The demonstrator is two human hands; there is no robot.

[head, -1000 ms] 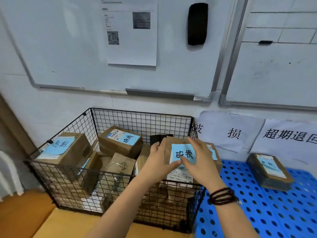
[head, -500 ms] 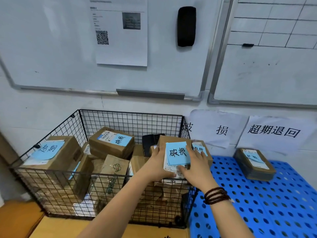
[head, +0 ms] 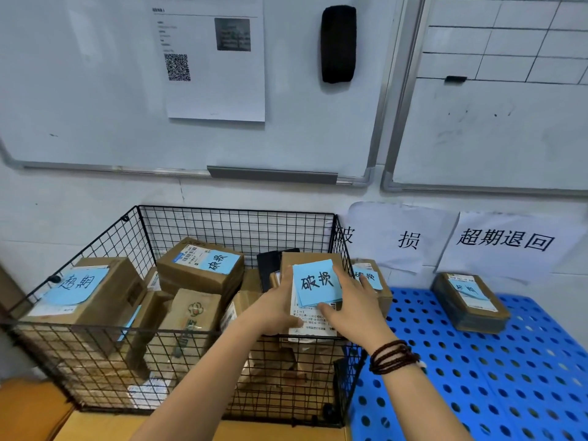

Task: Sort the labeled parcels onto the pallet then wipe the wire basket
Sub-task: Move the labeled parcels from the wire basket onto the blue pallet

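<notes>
Here, both hands, left hand [head: 276,308] and right hand [head: 355,308], grasping a parcel [head: 313,289] (blue-labelled) above the crowded wire basket [head: 237,224].

Brown parcels [head: 199,270] — pale-blue labels [head: 315,283]; black wire basket [head: 235,229]; blue pallet [head: 509,377] — dotted with holes.

Two whiteboards [head: 95,90] on a white wall [head: 79,198], perhaps grubby.
</notes>
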